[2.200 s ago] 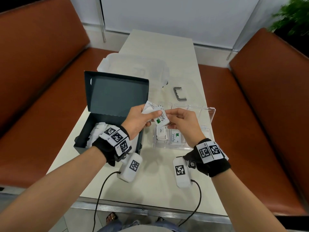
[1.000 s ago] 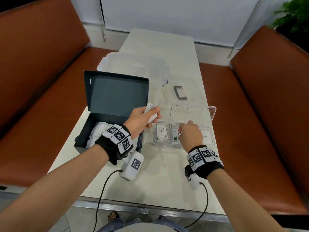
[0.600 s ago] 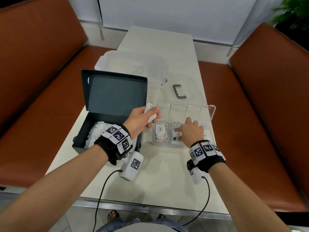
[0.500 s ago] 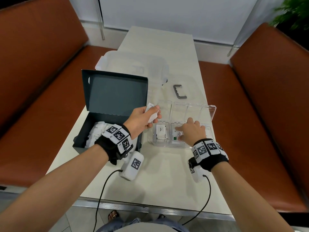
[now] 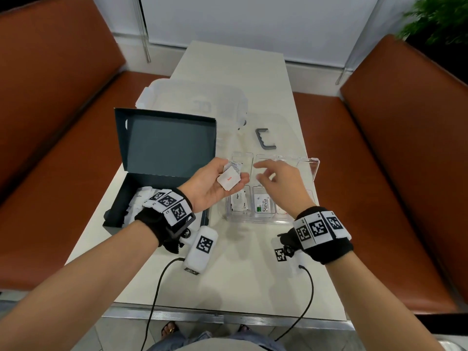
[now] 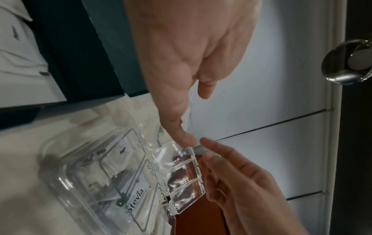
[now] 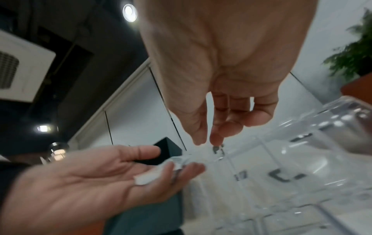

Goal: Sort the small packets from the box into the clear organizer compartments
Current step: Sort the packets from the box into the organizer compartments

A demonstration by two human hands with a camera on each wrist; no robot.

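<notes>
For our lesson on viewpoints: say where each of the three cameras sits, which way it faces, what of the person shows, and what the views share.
Head: worn on the head, looks forward and down at the table; both forearms show.
Left wrist: looks along the left hand toward the clear organizer.
Right wrist: looks along the right hand toward the packets on the left palm.
Shared: all three show both hands and the organizer.

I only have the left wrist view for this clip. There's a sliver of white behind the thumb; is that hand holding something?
Observer: Yes. The left hand lies palm up with two white packets resting on its fingers; the top packet has red print.
Operator: Is the right hand carrying one?
Observer: No, the right hand is empty, fingers loose, hovering beside them above the organizer.
Operator: Anything beyond the organizer?
Observer: A grey handle on the table.
</notes>
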